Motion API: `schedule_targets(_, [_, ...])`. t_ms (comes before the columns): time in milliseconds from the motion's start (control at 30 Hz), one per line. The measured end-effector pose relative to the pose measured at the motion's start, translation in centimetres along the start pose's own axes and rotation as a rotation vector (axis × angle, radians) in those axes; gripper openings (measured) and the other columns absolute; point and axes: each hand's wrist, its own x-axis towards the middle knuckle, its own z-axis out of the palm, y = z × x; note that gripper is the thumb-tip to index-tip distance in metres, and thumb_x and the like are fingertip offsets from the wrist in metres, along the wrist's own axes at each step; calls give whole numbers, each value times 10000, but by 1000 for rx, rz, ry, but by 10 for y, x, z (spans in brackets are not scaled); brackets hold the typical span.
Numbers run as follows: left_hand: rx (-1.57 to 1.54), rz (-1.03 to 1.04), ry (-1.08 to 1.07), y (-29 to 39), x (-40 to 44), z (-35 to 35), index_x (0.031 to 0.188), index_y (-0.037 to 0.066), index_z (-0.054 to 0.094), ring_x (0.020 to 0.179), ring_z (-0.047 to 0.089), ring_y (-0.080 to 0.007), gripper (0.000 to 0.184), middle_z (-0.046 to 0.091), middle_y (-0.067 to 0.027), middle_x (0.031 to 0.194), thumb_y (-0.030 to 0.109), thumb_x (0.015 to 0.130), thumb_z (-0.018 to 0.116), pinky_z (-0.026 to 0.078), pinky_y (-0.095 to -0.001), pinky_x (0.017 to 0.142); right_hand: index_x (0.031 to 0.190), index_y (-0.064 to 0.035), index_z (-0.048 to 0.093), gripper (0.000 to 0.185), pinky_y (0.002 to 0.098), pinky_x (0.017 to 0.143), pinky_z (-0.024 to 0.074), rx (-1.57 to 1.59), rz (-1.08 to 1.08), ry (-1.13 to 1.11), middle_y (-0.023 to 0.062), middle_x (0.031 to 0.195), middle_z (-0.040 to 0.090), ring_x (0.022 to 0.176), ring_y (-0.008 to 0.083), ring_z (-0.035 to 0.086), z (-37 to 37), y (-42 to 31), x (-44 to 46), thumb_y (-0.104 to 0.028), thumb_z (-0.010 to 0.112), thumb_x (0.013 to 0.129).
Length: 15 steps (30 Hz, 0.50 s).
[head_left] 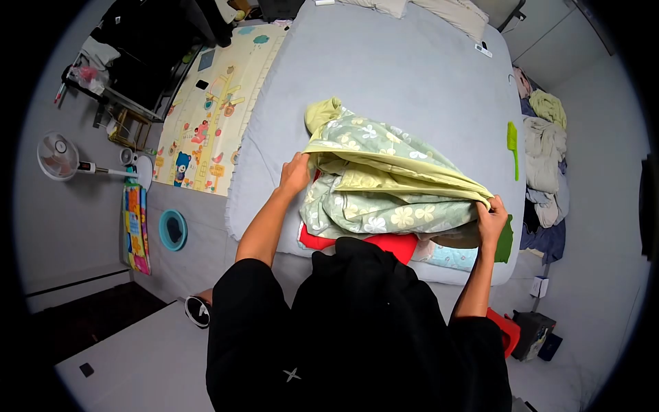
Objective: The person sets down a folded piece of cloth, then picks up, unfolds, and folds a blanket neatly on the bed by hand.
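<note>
A green floral fabric cover (398,147) with a yellow-green lining lies bunched on the grey bed (384,69), its open edge stretched between my hands. My left hand (295,173) is closed on the left end of that edge. At the right end, my right hand (491,214) pinches the yellow-green edge. Beneath the cover, near the front edge of the bed, a red cloth (398,246) and a light blue patterned cloth (453,257) show in part. A dark green cloth (505,240) lies beside my right hand.
A bright green brush (513,147) lies on the bed's right side. Piled clothes (544,154) sit beyond it. On the left are a patterned play mat (213,110), a white fan (58,156) and a teal basin (172,230). A red stool (504,333) stands at the lower right.
</note>
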Motion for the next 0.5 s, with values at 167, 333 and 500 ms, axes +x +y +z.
schedule_targets(167, [-611, -193, 114, -6, 21, -5, 1050, 73, 575, 710, 719, -256, 166, 679, -137, 890, 40, 897, 629, 541, -383, 662, 721, 71, 523, 183, 278, 584, 354, 44, 40, -17, 44, 689, 423, 639, 123, 410, 5, 8, 1, 2, 688, 755])
schedule_targets(333, [-533, -41, -442, 80, 52, -64, 890, 24, 641, 598, 665, -143, 61, 662, -59, 764, -17, 857, 610, 518, -298, 566, 735, 75, 549, 165, 279, 590, 361, 52, 93, -57, 46, 694, 432, 642, 128, 425, 12, -2, 2, -5, 691, 755])
schedule_targets(500, [-703, 50, 819, 111, 101, -120, 926, 3, 697, 760, 691, -254, 170, 724, -126, 856, 27, 910, 529, 541, -366, 739, 742, 77, 550, 171, 282, 587, 365, 70, 112, -34, 43, 706, 444, 646, 124, 433, 19, -12, 1, -12, 694, 765])
